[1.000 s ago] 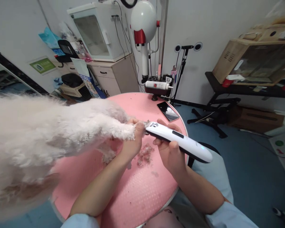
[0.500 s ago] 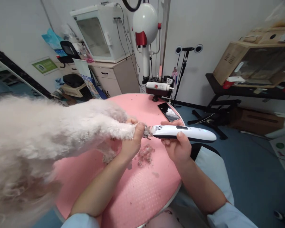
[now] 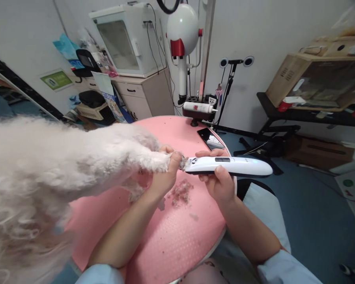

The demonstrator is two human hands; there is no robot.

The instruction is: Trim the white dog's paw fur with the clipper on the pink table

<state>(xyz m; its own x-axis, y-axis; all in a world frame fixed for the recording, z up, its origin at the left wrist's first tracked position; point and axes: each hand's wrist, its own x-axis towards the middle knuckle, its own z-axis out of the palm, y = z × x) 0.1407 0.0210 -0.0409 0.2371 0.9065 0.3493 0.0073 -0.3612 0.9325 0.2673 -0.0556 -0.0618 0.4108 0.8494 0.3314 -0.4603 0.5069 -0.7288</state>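
Note:
A white curly-coated dog (image 3: 85, 157) stands at the left, one leg stretched out toward the middle. My left hand (image 3: 167, 169) is closed around the lower end of that leg, thumb on top. The greyish paw (image 3: 183, 161) pokes out past my thumb. In my right hand (image 3: 220, 183) is a white hair clipper (image 3: 236, 165) with a dark underside and a small light, held level. Its blade end meets the paw. Below the hands, a clump of cut hair (image 3: 181, 192) lies on the pink round table (image 3: 177, 240).
A phone (image 3: 210, 139) lies at the table's far right edge. Behind it a holder carries a white bottle (image 3: 198, 107), beside the white dryer (image 3: 182, 29). A black stand (image 3: 230, 79) with two round lamps rises behind. At the right is a wooden cabinet (image 3: 284, 77).
The clipper has shifted slightly left, its blade end now closer over the paw, and my right hand moved with it. My left hand keeps its hold on the leg.

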